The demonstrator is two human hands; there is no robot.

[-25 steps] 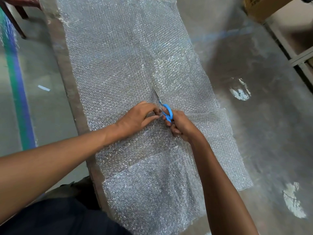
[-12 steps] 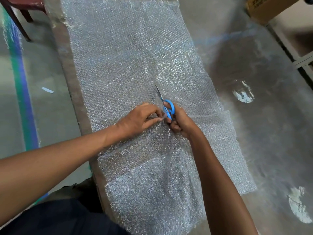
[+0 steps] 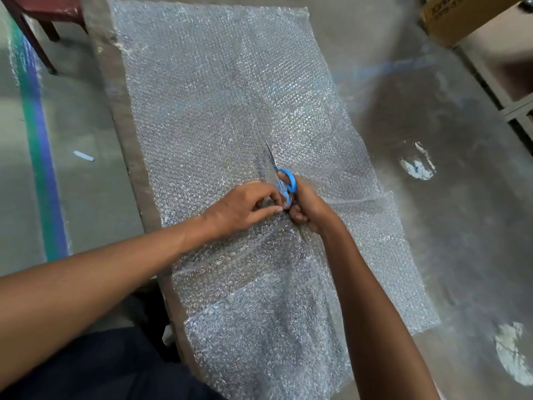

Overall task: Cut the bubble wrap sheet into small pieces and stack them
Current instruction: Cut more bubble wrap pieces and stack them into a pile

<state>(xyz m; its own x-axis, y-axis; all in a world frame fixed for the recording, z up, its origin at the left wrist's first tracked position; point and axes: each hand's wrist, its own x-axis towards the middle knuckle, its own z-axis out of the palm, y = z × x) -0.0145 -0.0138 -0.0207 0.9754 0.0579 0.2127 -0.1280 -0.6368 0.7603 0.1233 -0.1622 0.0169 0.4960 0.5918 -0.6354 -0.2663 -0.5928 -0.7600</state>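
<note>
While my right hand grips the blue-handled steel scissors and my left hand pinches the clear bubble wrap sheet at centre frame, the sheet's uncut length runs toward the top edge, blades pointing along it.

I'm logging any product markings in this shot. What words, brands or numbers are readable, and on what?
Cardboard box, top right corner: dark printed letters, upside down and cut off by the frame edge, not readable.
Blue-handled scissors: no marking visible.
Bubble wrap sheet: no print.
</note>
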